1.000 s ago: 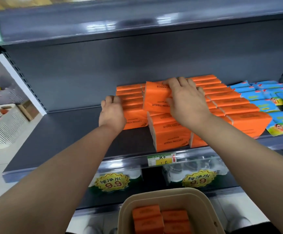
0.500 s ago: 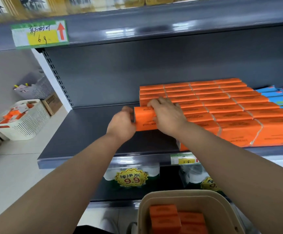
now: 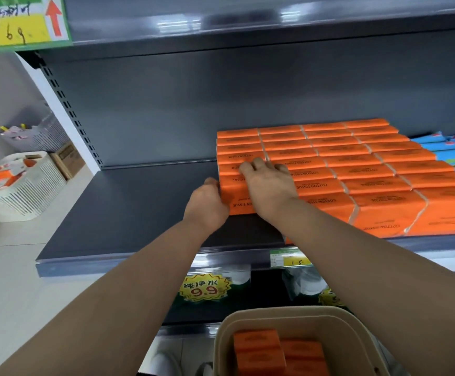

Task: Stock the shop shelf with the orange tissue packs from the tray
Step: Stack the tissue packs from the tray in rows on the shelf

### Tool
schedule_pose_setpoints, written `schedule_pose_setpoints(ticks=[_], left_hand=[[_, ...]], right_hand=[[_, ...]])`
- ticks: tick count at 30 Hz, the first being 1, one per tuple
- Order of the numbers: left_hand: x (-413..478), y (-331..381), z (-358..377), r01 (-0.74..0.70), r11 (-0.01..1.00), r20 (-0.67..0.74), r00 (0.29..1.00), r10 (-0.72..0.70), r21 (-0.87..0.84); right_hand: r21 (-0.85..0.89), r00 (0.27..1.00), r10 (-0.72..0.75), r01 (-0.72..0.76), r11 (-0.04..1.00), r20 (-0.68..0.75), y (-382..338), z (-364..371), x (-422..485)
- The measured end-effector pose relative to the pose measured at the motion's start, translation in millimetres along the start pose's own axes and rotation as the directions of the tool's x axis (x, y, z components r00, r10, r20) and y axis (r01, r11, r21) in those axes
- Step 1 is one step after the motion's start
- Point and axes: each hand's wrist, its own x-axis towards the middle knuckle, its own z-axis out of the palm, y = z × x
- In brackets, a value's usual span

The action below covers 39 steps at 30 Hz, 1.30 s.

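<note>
Nearest, at the bottom: a beige tray with several orange tissue packs inside. Above it, reaching to a dark grey shelf: left hand, grip cupped against the left end of the front pack, fingers curled; right hand, grip closed over the same pack's top, fingers hooked on its far edge. Behind and to the right, touching that pack: neat rows of shelved packs. Farther right, blue packs. Far left on the floor, a white basket.

Tray cut by bottom edge, blue packs by right edge
</note>
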Motion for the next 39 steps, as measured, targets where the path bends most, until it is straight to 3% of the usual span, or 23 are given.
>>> schedule_pose_setpoints(ticks=[8,13,17,22,25,29,33,39], left_hand=[[-30,8,-15,-0.034,0.999,-0.046,0.998,0.034,0.000],[-76,21,-21,-0.133,0.990,-0.073,0.988,0.136,0.045],[-129,15,1,-0.204,0.974,0.031,0.979,0.202,0.097],[-191,-6,58,-0.201,0.973,0.220,0.960,0.172,0.116],[-216,-25,97,-0.165,0.968,0.341,0.935,0.093,0.189],[-236,-53,138,-0.071,0.971,0.516,0.854,-0.059,0.228],[-249,-76,161,-0.079,0.953,0.584,0.804,-0.113,0.293],[-246,-73,183,-0.087,0.958,0.617,0.780,-0.105,0.273]], right_hand=[[0.000,1.000,-0.010,0.010,1.000,-0.013,3,-14,-33],[0.041,0.983,-0.036,0.044,0.998,-0.182,6,-16,-87],[0.013,0.962,-0.091,0.098,0.995,-0.256,13,12,-152],[0.026,0.998,-0.042,0.044,0.999,-0.050,27,60,-227],[0.062,0.980,-0.002,-0.010,0.998,0.198,37,92,-266],[0.085,0.894,0.041,-0.088,0.992,0.447,48,140,-312],[0.085,0.728,-0.025,-0.046,0.995,0.685,51,175,-345],[0.169,0.587,-0.117,-0.034,0.985,0.801,53,202,-358]])
